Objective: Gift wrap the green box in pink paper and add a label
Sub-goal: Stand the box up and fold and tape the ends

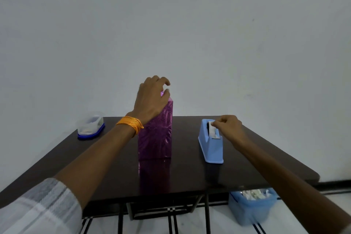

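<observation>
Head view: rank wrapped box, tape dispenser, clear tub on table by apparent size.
1. wrapped box, tallest by far.
2. tape dispenser.
3. clear tub, though it sits farther back, so its gap to the dispenser is unsure.

My box (155,135) stands upright on end at the centre of the frame, a tall narrow block already covered in shiny pink-purple paper (161,119) with a faint swirling pattern. None of its green shows. The paper lies smooth down the front and right faces. Its base sits on the dark tabletop, which mirrors it below. I see no label on these faces.
</observation>
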The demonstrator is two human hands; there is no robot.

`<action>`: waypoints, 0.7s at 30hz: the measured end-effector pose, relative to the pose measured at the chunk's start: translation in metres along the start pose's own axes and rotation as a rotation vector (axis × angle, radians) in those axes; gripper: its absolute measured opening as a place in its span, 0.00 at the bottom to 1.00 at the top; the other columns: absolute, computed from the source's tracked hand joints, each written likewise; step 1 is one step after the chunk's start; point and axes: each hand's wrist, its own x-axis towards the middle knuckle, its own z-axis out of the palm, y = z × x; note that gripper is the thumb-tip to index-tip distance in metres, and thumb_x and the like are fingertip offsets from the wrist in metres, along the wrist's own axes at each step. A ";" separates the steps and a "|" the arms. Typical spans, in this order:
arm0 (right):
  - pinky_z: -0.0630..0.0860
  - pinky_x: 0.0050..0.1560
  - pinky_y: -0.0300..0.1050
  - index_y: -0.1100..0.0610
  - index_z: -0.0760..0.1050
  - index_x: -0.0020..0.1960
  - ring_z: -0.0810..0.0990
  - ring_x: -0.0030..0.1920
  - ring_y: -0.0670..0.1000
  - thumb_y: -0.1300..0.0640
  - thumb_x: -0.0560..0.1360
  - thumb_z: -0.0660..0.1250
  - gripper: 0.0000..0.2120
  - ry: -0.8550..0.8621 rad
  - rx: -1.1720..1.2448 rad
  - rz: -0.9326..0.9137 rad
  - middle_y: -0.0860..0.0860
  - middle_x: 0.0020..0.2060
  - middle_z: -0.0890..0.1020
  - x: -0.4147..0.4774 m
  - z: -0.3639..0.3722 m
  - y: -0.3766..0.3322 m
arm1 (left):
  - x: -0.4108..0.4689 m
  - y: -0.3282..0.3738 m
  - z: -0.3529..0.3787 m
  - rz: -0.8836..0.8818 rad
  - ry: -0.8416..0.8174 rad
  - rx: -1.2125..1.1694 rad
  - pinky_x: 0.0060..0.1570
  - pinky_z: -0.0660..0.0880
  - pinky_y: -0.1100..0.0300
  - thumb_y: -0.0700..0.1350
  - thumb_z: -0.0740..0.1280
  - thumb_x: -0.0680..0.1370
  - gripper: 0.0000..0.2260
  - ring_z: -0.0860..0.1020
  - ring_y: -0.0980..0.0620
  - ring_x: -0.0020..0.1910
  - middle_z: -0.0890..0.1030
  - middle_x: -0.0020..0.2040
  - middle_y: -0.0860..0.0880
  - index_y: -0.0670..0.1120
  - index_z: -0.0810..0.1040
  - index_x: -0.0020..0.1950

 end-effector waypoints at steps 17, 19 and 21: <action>0.62 0.20 0.35 0.66 0.79 0.53 0.65 0.26 0.46 0.63 0.74 0.72 0.10 -0.168 0.371 0.507 0.53 0.31 0.76 0.003 0.003 0.028 | -0.061 0.076 0.125 -0.250 -0.737 -0.405 0.48 0.79 0.53 0.49 0.75 0.72 0.19 0.82 0.48 0.47 0.83 0.49 0.44 0.41 0.81 0.59; 0.61 0.18 0.34 0.69 0.79 0.54 0.65 0.26 0.46 0.66 0.74 0.72 0.11 -0.137 0.376 0.487 0.54 0.31 0.75 0.007 0.006 0.027 | -0.065 0.075 0.135 -0.295 -0.756 -0.417 0.49 0.80 0.49 0.50 0.77 0.71 0.20 0.82 0.46 0.47 0.84 0.49 0.43 0.40 0.82 0.57; 0.61 0.17 0.33 0.69 0.79 0.53 0.67 0.25 0.46 0.66 0.73 0.72 0.10 -0.109 0.346 0.456 0.53 0.30 0.74 0.011 0.008 0.026 | -0.070 0.075 0.143 -0.354 -0.722 -0.441 0.49 0.81 0.50 0.48 0.78 0.70 0.19 0.83 0.46 0.46 0.84 0.50 0.42 0.40 0.82 0.56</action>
